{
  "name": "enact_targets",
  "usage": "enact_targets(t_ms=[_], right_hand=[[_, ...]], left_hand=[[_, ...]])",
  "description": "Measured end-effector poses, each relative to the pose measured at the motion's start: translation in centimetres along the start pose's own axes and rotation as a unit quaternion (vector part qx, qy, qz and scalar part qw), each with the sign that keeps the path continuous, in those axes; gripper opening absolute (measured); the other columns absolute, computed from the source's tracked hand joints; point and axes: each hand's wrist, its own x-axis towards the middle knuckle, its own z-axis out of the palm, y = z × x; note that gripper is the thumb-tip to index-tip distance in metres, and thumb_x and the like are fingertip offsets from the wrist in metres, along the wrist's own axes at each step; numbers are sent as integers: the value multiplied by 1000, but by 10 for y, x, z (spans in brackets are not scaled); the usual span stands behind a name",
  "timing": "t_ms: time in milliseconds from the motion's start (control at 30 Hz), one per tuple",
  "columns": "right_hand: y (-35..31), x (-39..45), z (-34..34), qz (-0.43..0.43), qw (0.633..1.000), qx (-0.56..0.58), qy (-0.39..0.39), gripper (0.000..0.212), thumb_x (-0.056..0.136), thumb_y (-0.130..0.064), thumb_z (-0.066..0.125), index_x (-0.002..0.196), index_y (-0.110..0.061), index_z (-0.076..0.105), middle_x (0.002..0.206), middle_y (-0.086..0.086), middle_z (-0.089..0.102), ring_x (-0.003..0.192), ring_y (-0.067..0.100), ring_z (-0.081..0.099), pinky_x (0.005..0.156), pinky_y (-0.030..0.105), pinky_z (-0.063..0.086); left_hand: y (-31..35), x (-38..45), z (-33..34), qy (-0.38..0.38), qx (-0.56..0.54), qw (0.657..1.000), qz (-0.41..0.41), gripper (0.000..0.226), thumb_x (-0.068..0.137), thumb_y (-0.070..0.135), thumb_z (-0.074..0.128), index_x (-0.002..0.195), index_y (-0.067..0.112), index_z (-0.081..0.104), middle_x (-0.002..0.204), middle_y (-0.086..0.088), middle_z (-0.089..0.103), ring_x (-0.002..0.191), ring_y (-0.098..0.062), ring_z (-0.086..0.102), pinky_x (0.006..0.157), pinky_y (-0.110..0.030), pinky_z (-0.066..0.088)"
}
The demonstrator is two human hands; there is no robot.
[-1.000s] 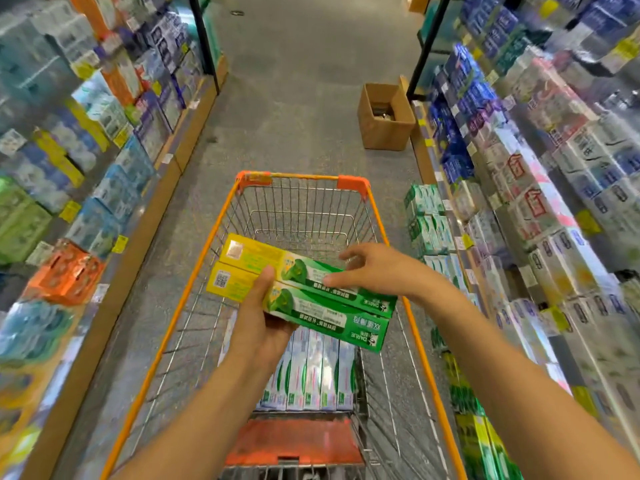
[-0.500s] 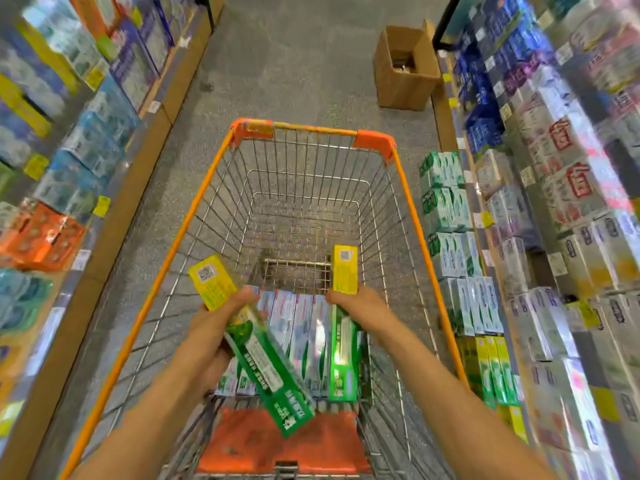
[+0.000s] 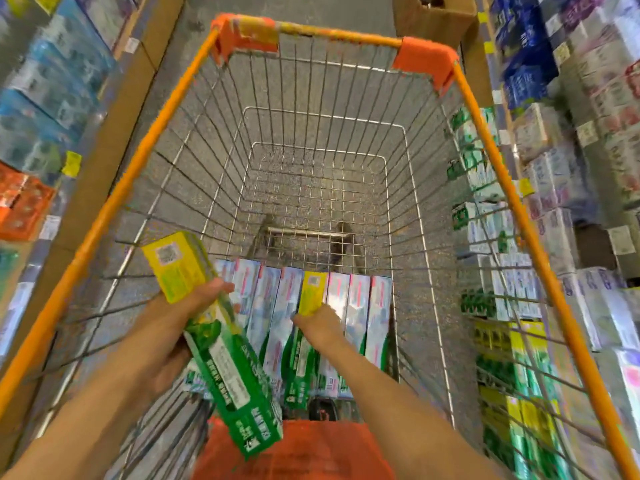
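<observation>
Orange seat flap (image 3: pixel 294 452): nearest to you, at the handle end. The green end of the tilted box (image 3: pixel 221 358) hangs just above it.
Left hand (image 3: pixel 173 323): your fingers are curled firmly round the tilted box, close to its yellow end. The box is in the air, slanted, over the left part of the row and not yet laid down.
Right hand (image 3: pixel 318 323): it is low inside the cart (image 3: pixel 130 176), with the fingers closed over the slotted box (image 3: pixel 312 294). This box lies in line with the row of white boxes (image 3: pixel 356 306), with white boxes on both sides of its yellow end. I cannot tell if it sits between them or on top of them.
What changed: a second ago you held both green-and-yellow boxes together, flat, above the cart. Half a second ago each hand had one. Now the right one has gone down into the row, and the left one waits beside it, slanted.
What it means: I judge that one box is nearly placed and you only need to release it. The other box needs a place, probably at the left of the row, and should be turned parallel to the others.
Cart: orange rim and wire basket. The row lies at the near end of its floor.
Shelves (image 3: pixel 561 188): packed goods on both sides of the aisle, blurred.
Cardboard carton (image 3: pixel 436 19): on the floor beyond the cart.
</observation>
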Motion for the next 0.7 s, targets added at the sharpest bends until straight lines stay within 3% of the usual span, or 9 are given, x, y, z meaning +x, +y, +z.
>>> enact_targets(t_ms=[133,233,367,433,500,533,567,633,700], right_hand=[[0,7,8,-9,999,-31,7,31,89,-32,62,85,-11,40,62,-4,39,49,6,36,35,18,24],[0,7,3,-28,993,-114,7,42,90,-40,59,66,-15,35,60,-3,37,49,8,35,38,22,23],[-7,-1,-13,-31,987,-144,-57,46,90,-46,58,65,-14,36,62,1,38,52,11,37,46,26,27],[-23,-19,-32,-60,989,-131,-42,43,89,-49,58,80,-8,50,77,5,54,65,15,53,60,30,41],[-47,-49,-57,-90,996,-15,-19,50,88,-49,58,114,-6,55,107,8,62,88,21,63,77,35,49],[-60,-67,-68,-105,992,55,-52,52,88,-48,58,122,-9,52,115,7,61,91,21,65,79,37,51],[-71,-86,-78,-118,983,102,-100,51,88,-45,58,126,-12,50,116,4,61,91,19,65,80,38,53],[-83,-117,-89,-147,973,75,-161,50,86,-40,63,128,-20,48,103,-8,59,92,15,63,80,34,51],[-84,-130,-95,-182,973,-20,-137,56,78,-38,73,127,-27,47,92,-18,55,95,11,60,84,30,49]], left_hand=[[-8,9,7,-19,20,1000,-9,70,47,32,88,107,6,62,93,-14,72,76,-23,72,54,-31,57],[-11,17,16,-24,-5,1000,-18,46,56,29,74,95,7,62,77,-10,71,65,-19,70,54,-31,57],[-17,23,29,-31,4,999,-16,43,54,28,70,93,10,61,75,-6,71,67,-19,71,64,-42,59],[-19,26,32,-30,12,999,-22,43,57,29,69,96,11,61,79,-5,72,68,-19,71,66,-41,58],[-20,27,37,-21,8,999,-23,44,61,34,66,99,12,60,78,-2,73,65,-17,70,63,-39,59],[-20,27,40,-22,5,999,-24,47,63,38,64,101,12,60,78,-3,73,65,-17,70,63,-38,58],[-19,27,46,-33,-2,999,-34,53,64,44,62,105,11,59,82,-5,74,68,-18,71,65,-38,57],[-16,25,60,-76,-17,994,-70,70,65,55,57,118,9,55,98,-14,72,80,-23,72,68,-39,58],[-14,19,80,-120,-1,989,-90,69,69,57,49,119,10,56,98,-13,72,81,-20,72,62,-31,58]])
